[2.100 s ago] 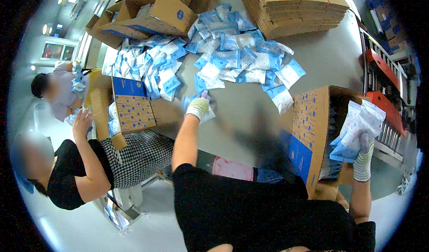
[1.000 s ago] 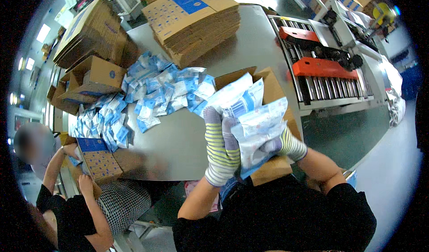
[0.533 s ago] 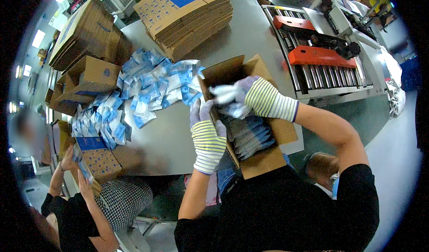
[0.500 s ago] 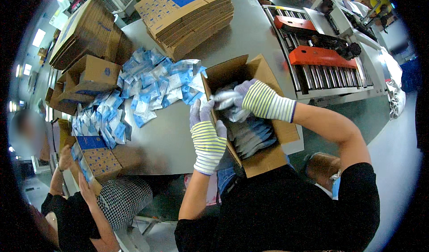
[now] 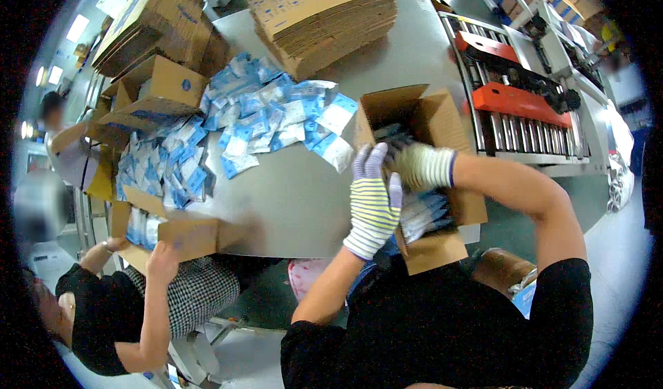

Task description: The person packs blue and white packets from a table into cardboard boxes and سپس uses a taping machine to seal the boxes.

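Observation:
An open cardboard box (image 5: 435,252) stands at the table's front edge, right before me, with its flaps up. Grey-and-white packets (image 5: 423,216) lie in a row inside it. My left hand (image 5: 373,206), in a striped knit glove, rests at the box's left wall with its fingers stretched out and nothing visible in them. Reaching into the box, my right hand (image 5: 423,164) wears a matching glove; its fingers are dark and smeared by motion, so whether they hold anything is hidden. Left of the box spreads a heap of blue-and-white packets (image 5: 242,123).
Flattened cartons (image 5: 331,26) are stacked at the back. More folded cartons (image 5: 155,26) and an opened box (image 5: 159,92) stand far left. A co-worker's hands (image 5: 162,261) hold another box (image 5: 190,237). A roller conveyor with red parts (image 5: 518,102) is on the right.
My right hand has gone down into the box from above it, where it held a packet. The view has shifted left. The co-worker's box is now open toward me, packets showing.

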Tool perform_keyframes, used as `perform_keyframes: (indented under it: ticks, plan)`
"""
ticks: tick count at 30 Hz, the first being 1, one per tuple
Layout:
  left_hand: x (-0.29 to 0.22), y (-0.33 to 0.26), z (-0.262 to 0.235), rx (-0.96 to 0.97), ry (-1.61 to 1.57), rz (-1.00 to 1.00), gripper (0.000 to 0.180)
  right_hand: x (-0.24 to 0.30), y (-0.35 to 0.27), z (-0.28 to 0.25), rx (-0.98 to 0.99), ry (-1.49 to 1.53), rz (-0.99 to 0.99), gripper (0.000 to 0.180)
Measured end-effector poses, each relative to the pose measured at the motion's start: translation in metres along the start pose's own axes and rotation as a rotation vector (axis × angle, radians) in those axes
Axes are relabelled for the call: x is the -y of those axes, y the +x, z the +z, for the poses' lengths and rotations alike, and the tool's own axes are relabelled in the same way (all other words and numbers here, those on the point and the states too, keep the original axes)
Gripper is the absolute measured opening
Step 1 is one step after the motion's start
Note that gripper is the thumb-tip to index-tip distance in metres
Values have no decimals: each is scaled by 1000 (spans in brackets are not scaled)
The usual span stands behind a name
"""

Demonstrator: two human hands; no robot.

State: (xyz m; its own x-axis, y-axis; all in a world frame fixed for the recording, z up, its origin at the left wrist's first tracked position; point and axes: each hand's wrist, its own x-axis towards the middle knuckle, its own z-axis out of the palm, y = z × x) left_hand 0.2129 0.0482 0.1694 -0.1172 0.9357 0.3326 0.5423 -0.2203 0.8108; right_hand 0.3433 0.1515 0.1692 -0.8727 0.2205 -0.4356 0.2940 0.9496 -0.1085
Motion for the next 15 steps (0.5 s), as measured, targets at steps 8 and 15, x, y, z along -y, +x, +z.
perform_keyframes:
  ticks: [8,15]
  plan:
    - [126,-50,-16,13,86,-179,42,23,6,11,-4,58,179,87]
    - [245,52,-14,188,746,-273,50,7,4,48,25,18,288,98]
